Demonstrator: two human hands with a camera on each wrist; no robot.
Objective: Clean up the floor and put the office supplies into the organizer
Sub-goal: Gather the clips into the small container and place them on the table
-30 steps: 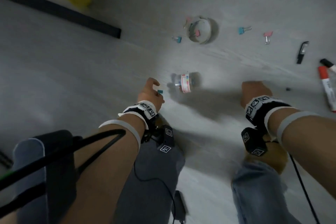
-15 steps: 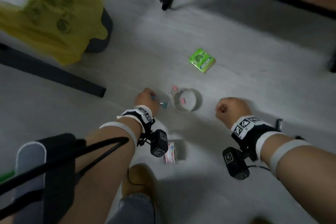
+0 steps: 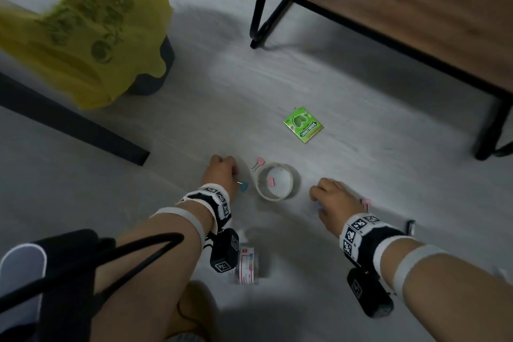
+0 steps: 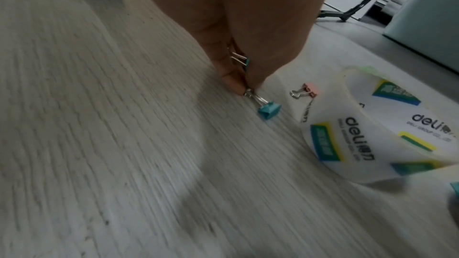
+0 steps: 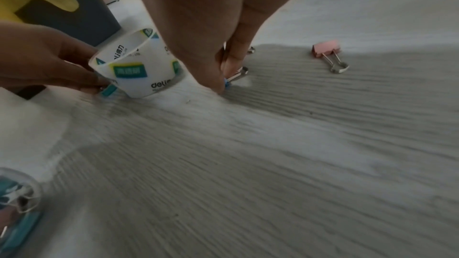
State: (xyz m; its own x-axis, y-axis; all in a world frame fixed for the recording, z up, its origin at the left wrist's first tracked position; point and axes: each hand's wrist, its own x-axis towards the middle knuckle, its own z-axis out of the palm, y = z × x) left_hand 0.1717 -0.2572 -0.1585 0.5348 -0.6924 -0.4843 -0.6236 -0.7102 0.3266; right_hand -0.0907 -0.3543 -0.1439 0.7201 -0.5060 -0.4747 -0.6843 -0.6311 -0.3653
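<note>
My left hand (image 3: 234,175) (image 4: 244,89) pinches the wire handle of a teal binder clip (image 3: 243,185) (image 4: 269,110) that lies on the floor left of a clear tape roll (image 3: 277,180) (image 4: 372,134). A second clip (image 4: 239,61) is tucked in that hand. My right hand (image 3: 316,200) (image 5: 223,85) is down on the floor right of the roll, fingertips pinching a blue binder clip (image 5: 229,81). Pink binder clips lie inside the roll (image 3: 270,181), behind it (image 3: 258,163) (image 4: 306,91) and right of my right hand (image 3: 366,203) (image 5: 327,52).
A green gum pack (image 3: 304,125) lies beyond the roll. A clear box of clips (image 3: 245,261) sits near my left wrist. A dark bin with a yellow bag (image 3: 83,36) stands far left, a wooden table on black legs (image 3: 388,8) at the back right.
Both hands have moved forward from near the clear box to the tape roll. The left hand has reached the teal clip, and the right fist has come down onto the blue clip.
</note>
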